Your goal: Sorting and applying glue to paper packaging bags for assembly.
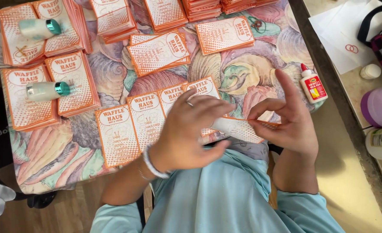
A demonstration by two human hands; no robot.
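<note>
Light-blue shirt [217, 194] nearest, at the table's [48, 159] near edge. Both hands raised above it, sharing one orange-and-white paper sleeve [238, 128] — left hand [191, 131] curled over its end, grip clenched on it; right hand [286, 121] pinching the opposite end, forefinger lifted clear. Flat sleeves [130, 129] lie just beyond in a row; a glue bottle [313, 84] stands at the right edge.

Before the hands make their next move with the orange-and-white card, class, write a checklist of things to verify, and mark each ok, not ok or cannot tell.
1. Card held by both hands: ok; left hand and right hand each have a grip on it.
2. Card clear of the row of cards on the table: cannot tell, the left hand hides the gap.
3. Glue bottle capped and upright: cap ok, upright not ok; it lies flat.
4. Two white bottles resting on card stacks: ok.
5. Glue on the card: cannot tell.
</note>
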